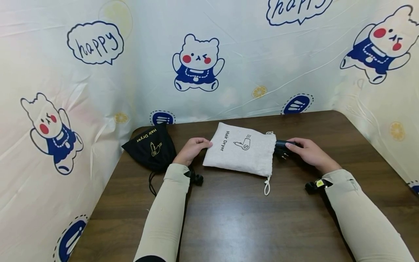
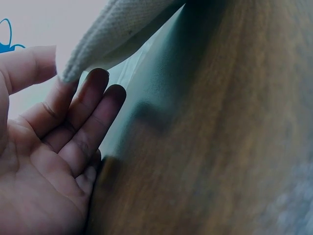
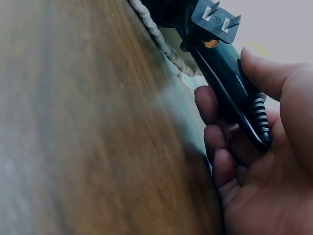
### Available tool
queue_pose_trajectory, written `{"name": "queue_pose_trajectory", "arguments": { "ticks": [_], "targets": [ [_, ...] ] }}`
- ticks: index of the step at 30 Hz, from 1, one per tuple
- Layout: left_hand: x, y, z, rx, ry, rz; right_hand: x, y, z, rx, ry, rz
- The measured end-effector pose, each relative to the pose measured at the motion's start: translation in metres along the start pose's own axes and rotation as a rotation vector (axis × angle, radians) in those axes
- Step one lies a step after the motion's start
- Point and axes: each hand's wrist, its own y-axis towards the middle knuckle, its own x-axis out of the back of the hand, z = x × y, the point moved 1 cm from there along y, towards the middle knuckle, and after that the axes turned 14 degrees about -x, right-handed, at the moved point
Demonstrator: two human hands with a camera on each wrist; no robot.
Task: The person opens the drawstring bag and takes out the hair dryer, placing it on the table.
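A pale grey cloth drawstring pouch [image 1: 240,156], printed "Hair Dryer" with a dryer drawing, lies over the middle of the table. My left hand [image 1: 193,149] pinches its closed left end; in the left wrist view the pouch corner [image 2: 93,54] sits between thumb and forefinger. From the pouch's right mouth sticks the dark handle of a hair dryer [image 3: 230,78], its body hidden inside the cloth. My right hand [image 1: 309,152] grips that handle, thumb on top and fingers beneath. A black two-pin plug [image 3: 216,20] shows beside the handle, near the pouch mouth.
Left of the left hand lies a black drawstring pouch [image 1: 154,153] with gold "Hair Dryer" print. The white drawstring loop [image 1: 267,186] hangs from the grey pouch onto the brown wooden table [image 1: 248,222]. A printed curtain [image 1: 235,62] closes off the back and sides.
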Motion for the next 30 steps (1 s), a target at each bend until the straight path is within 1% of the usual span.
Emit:
{"name": "queue_pose_trajectory", "arguments": {
  "ticks": [11,23,30],
  "targets": [
    [0.0,0.0,0.0,0.004,-0.004,0.002,0.004,-0.002,-0.005,-0.006,0.03,-0.003],
    [0.001,0.0,-0.002,0.008,-0.014,0.008,0.007,0.001,-0.011,-0.016,0.064,0.016],
    [0.001,0.0,0.0,0.01,-0.02,0.003,0.008,0.0,-0.012,-0.025,0.11,0.006]
  ]
}}
